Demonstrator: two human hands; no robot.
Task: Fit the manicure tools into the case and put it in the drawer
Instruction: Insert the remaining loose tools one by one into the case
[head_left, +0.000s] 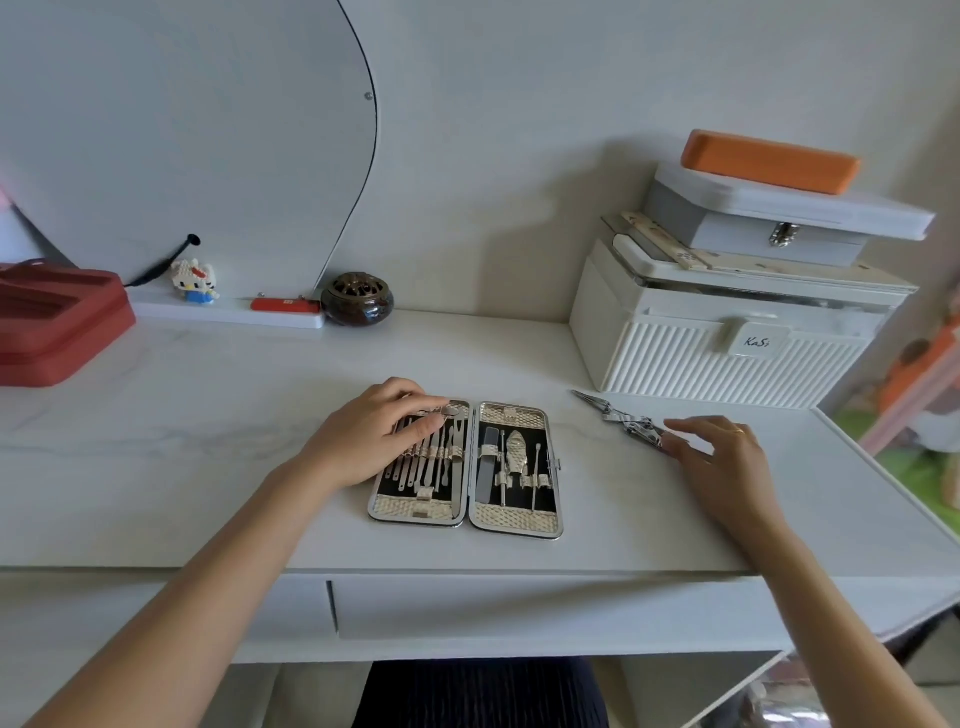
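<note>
An open manicure case with a silver textured rim lies flat on the white desk, both halves lined with steel tools under straps. My left hand rests on the upper left half, fingers lightly bent over the tool tips. A loose pair of steel nippers lies on the desk to the right of the case. My right hand sits over the handle end of the nippers, fingers spread and touching them. A closed drawer front runs below the desk edge.
A white ribbed storage box stacked with a grey box and an orange case stands at the back right. A dark round burner, a toy figure and a red tray sit at the back left before a mirror.
</note>
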